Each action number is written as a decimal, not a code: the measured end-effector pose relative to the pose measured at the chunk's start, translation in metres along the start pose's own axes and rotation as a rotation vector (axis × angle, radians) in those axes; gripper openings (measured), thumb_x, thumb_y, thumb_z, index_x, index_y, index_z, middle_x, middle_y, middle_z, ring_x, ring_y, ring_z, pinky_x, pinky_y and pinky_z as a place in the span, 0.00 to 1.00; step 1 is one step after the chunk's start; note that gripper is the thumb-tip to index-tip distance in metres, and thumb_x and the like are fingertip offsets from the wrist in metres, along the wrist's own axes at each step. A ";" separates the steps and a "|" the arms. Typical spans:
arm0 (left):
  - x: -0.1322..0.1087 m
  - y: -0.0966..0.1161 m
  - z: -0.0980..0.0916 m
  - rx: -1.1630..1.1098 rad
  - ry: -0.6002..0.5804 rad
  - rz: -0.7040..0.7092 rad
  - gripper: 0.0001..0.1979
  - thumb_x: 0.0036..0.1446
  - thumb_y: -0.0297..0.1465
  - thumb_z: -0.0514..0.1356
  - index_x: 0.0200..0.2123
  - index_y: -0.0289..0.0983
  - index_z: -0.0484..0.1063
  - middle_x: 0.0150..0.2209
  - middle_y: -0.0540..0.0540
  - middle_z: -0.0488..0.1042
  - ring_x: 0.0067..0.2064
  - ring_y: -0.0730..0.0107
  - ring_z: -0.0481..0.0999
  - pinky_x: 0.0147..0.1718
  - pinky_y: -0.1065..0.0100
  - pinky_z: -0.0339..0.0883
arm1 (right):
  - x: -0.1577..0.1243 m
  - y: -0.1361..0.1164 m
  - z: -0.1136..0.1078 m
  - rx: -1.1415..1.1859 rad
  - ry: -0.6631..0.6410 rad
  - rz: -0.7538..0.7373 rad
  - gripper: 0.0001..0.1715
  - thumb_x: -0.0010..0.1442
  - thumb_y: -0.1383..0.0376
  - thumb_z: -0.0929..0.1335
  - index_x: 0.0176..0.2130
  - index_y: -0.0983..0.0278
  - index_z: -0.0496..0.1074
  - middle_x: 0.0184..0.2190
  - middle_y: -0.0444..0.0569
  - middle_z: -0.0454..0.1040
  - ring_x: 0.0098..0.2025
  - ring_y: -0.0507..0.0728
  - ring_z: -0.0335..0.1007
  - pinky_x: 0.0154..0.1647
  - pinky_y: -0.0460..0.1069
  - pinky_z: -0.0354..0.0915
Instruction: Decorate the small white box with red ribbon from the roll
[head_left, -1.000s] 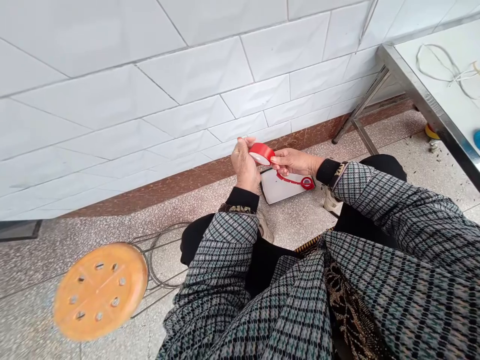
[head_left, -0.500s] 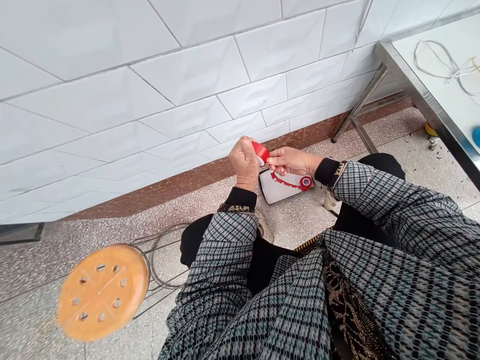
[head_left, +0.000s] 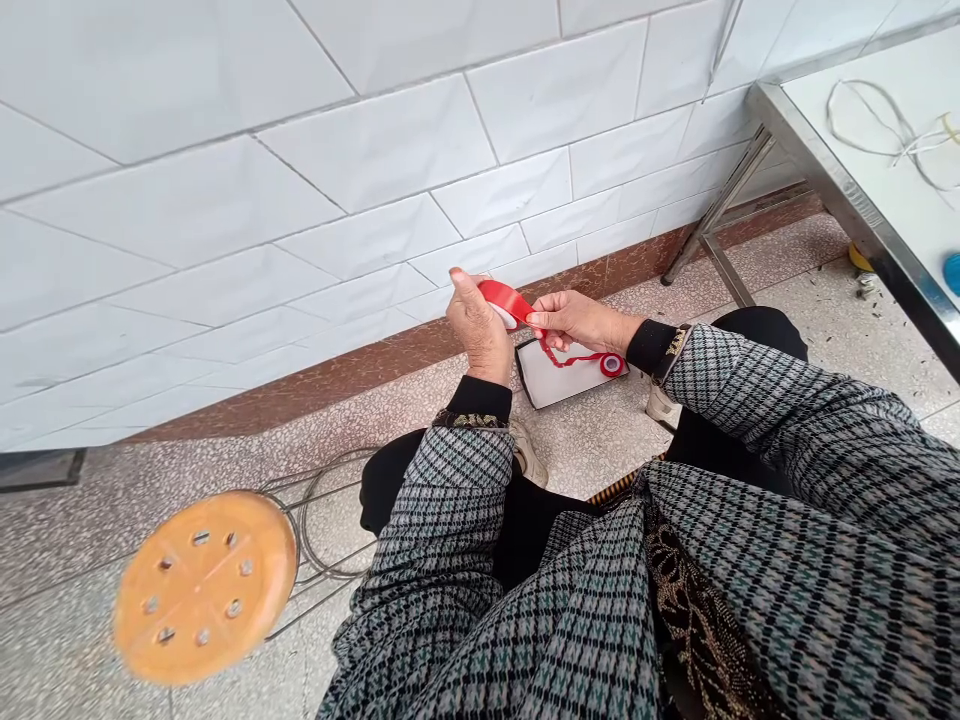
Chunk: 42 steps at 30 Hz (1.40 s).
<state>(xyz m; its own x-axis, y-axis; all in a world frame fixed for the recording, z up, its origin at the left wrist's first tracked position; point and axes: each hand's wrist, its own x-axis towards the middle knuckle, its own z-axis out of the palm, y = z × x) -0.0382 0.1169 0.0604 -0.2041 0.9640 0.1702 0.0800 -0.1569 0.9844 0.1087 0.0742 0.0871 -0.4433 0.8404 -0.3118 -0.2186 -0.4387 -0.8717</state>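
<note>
Thumb raised and fingers curled behind it, the left hand (head_left: 481, 338) holds a wide roll of glossy red tape (head_left: 507, 299) just above the centre of the frame. Opposite it, the right hand (head_left: 579, 319) pinches the red band's right end between thumb and forefinger; how tightly the left fingers press on the hidden far side, I cannot tell.

Half a second ago the left hand was closed in a fist over much of the roll, with its thumb laid along it. Now that hand sits slightly farther left, the thumb stands clear, and more red shows between the hands.

The red band slants from upper left down to lower right, its glossy outer surface facing up and the roll's white side showing beneath, turned toward the bottom of the frame.

Below the right hand, a narrow red strip (head_left: 557, 363) drops, bends and runs rightward to a small red ring-shaped roll (head_left: 611, 366) on a flat white panel with dark edges (head_left: 559, 388), right of centre. That strip made a smooth curve half a second ago; it now looks bunched and kinked. At lower left is a round orange stool seat with holes (head_left: 206, 590).
</note>
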 end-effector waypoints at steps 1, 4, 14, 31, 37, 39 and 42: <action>-0.001 0.002 0.002 -0.044 0.022 -0.028 0.41 0.60 0.71 0.38 0.31 0.42 0.67 0.27 0.47 0.66 0.33 0.65 0.73 0.33 0.63 0.68 | 0.000 0.000 0.000 -0.001 0.000 0.006 0.20 0.73 0.70 0.69 0.27 0.66 0.69 0.19 0.40 0.71 0.16 0.44 0.61 0.14 0.38 0.58; -0.004 0.007 0.008 -0.134 0.077 -0.110 0.42 0.55 0.74 0.38 0.31 0.41 0.65 0.27 0.48 0.63 0.31 0.68 0.71 0.30 0.64 0.66 | 0.001 0.002 0.001 0.005 0.013 0.037 0.19 0.71 0.69 0.71 0.27 0.66 0.69 0.18 0.40 0.71 0.15 0.44 0.62 0.15 0.38 0.59; -0.008 -0.006 0.022 -0.269 0.091 -0.232 0.43 0.51 0.76 0.41 0.31 0.42 0.65 0.25 0.50 0.66 0.26 0.70 0.74 0.27 0.66 0.70 | 0.003 -0.002 0.009 0.011 0.183 0.093 0.18 0.72 0.74 0.68 0.29 0.65 0.66 0.18 0.39 0.70 0.15 0.45 0.61 0.15 0.39 0.60; -0.014 0.003 0.021 -0.444 0.053 -0.572 0.37 0.55 0.71 0.48 0.27 0.42 0.62 0.23 0.47 0.69 0.31 0.63 0.79 0.28 0.64 0.70 | 0.012 -0.005 -0.009 0.155 -0.121 0.132 0.25 0.60 0.56 0.80 0.27 0.67 0.69 0.21 0.41 0.69 0.18 0.43 0.53 0.17 0.38 0.54; -0.005 0.024 -0.001 -0.189 0.063 -0.191 0.34 0.65 0.63 0.47 0.33 0.41 0.74 0.33 0.42 0.79 0.40 0.62 0.81 0.42 0.61 0.73 | 0.011 -0.015 -0.008 0.185 -0.173 0.160 0.26 0.55 0.56 0.83 0.30 0.66 0.69 0.21 0.40 0.70 0.18 0.43 0.53 0.16 0.38 0.52; 0.001 0.036 -0.013 -0.049 -0.094 0.048 0.34 0.66 0.62 0.47 0.34 0.41 0.78 0.36 0.42 0.81 0.44 0.61 0.81 0.47 0.59 0.72 | 0.011 -0.016 -0.008 0.189 -0.211 0.160 0.28 0.50 0.54 0.84 0.30 0.67 0.69 0.21 0.40 0.70 0.18 0.42 0.54 0.16 0.38 0.52; 0.007 0.048 -0.026 0.146 -0.403 0.237 0.35 0.65 0.63 0.49 0.25 0.41 0.76 0.28 0.42 0.77 0.34 0.62 0.76 0.43 0.58 0.69 | 0.013 -0.016 -0.007 0.188 -0.237 0.163 0.31 0.45 0.52 0.85 0.30 0.67 0.70 0.21 0.40 0.70 0.17 0.42 0.54 0.15 0.38 0.53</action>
<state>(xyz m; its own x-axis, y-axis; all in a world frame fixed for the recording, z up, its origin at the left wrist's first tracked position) -0.0608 0.1111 0.1096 0.2275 0.9162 0.3299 0.2204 -0.3784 0.8990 0.1126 0.0946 0.0942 -0.6705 0.6669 -0.3250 -0.2754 -0.6305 -0.7257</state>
